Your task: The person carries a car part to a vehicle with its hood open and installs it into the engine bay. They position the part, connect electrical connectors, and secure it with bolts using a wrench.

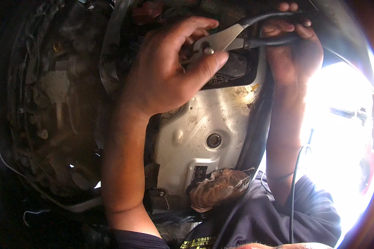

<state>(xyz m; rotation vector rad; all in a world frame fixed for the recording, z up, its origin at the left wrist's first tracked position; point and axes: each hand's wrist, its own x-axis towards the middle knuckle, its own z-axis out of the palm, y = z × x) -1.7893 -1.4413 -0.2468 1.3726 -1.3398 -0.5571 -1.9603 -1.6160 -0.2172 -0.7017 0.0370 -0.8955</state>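
Pliers (pixel 216 41) with bare metal jaws, a round pivot bolt and two black-covered handles lie across the top of the view. My right hand (pixel 293 50) is wrapped around the handles, which are spread apart. At the jaw end, my left hand (pixel 166 66) curls about the head of the pliers, its thumb beside the pivot and its fingers bent behind. Whatever is between the jaws or in those fingers is hidden. Both hands are above a dark rectangular recess (pixel 237 68) in the vehicle's pale metal panel (pixel 187 133).
A crumpled beige cloth (pixel 220 189) lies on the panel near my body. Dark, dirty engine parts (pixel 58 99) fill the left side. A round hole with a plug (pixel 213 140) is in the panel. A thin dark cord (pixel 294 182) hangs at the right, before bright light.
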